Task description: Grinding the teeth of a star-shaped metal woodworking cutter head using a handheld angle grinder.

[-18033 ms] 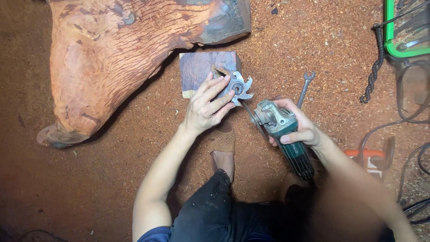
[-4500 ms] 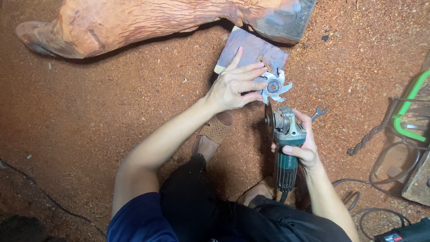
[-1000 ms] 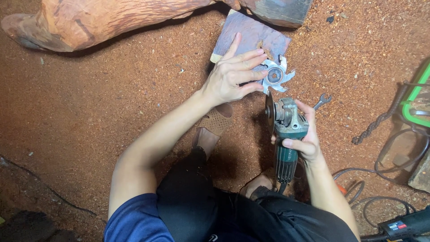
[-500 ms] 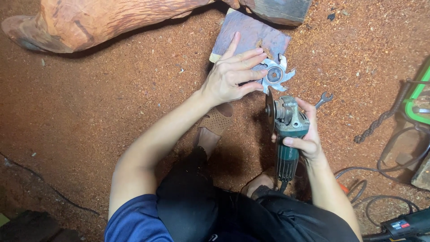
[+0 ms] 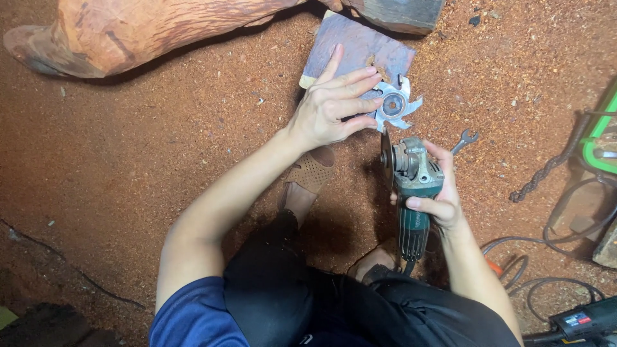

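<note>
Left hand [image 5: 331, 106]: one, fingers spread flat, pressing on toothed cutter disc.
Toothed cutter disc [image 5: 395, 104]: one, grey metal, under left fingertips, lying on purple board.
Purple board [image 5: 360, 54]: one, just beyond left hand.
Right hand [image 5: 437, 193]: one, wrapped around grinder body.
Angle grinder [image 5: 411, 186]: one, green, head toward disc.
Spanner [image 5: 464, 139]: one, just beside right hand.
Log [image 5: 167, 29]: one, well beyond left hand.

Warm even light, sharp, soft shadows
</note>
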